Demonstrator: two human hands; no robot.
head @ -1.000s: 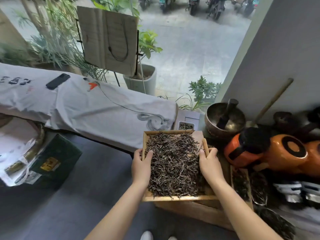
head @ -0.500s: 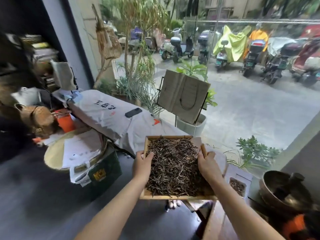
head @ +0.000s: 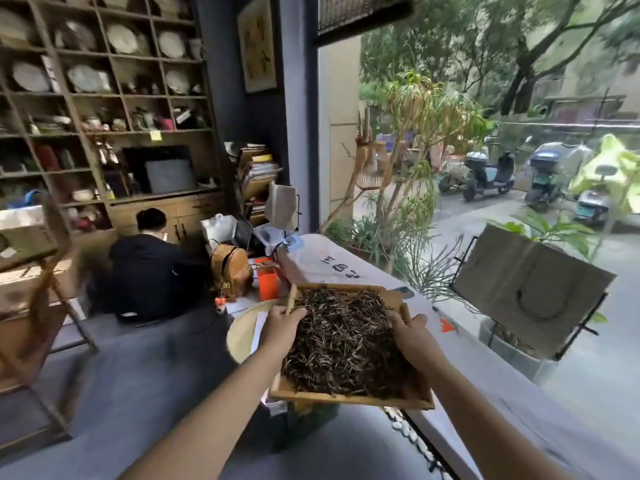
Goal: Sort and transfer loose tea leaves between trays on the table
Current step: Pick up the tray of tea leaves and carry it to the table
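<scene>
Two hands on one wooden tray (head: 349,399), held up in the air w/ nothing under it. Left hand (head: 278,329) is clamped on the left rim, thumb over the edge and touching the tea leaves (head: 341,344). Right hand (head: 412,336) grips the right rim the same way, thumb resting on the pile. Hands are apart, one per side, tray between them. Leaves are dark and wiry, heaped across pretty much the whole tray, a few paler strands mixed in. Tray tilts a bit, near edge lower.

Behind it there's a long table w/ a white cloth (head: 332,261), running along the window. A round woven tray (head: 244,336) sits just left of the left hand. Further back a person in black (head: 149,265) is seated facing the shelves (head: 104,81). Background is kinda blurry tbh.
</scene>
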